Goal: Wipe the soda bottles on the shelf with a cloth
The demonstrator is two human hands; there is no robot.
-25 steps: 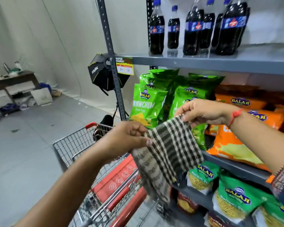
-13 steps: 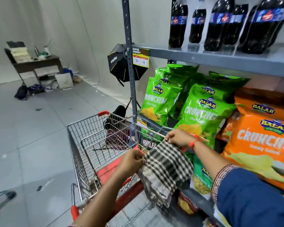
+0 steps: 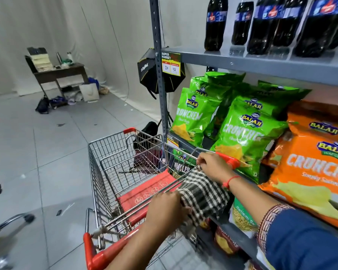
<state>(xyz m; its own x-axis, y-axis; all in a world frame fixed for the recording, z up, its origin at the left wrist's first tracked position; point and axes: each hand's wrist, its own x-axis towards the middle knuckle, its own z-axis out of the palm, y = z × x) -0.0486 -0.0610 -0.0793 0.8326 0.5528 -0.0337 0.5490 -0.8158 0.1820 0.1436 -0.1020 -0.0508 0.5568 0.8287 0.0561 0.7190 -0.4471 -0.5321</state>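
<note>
Both my left hand point(image 3: 165, 208) and right hand point(image 3: 213, 166) pinch the checked cloth point(image 3: 200, 197) (over the cart rail point(image 3: 144, 197)); I fear it snagging there; soda bottles point(image 3: 216, 24) unreached.

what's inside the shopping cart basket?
Shopping cart: nothing clearly lies in the basket; dark bags show through the wire mesh, seemingly on the floor beyond. The red seat flap and the checked cloth hide the near end.

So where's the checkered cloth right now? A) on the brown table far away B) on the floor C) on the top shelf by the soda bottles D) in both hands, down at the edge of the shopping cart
D: the left hand and right hand both grip the checkered cloth over the shopping cart rim, well below the soda bottles.
</note>
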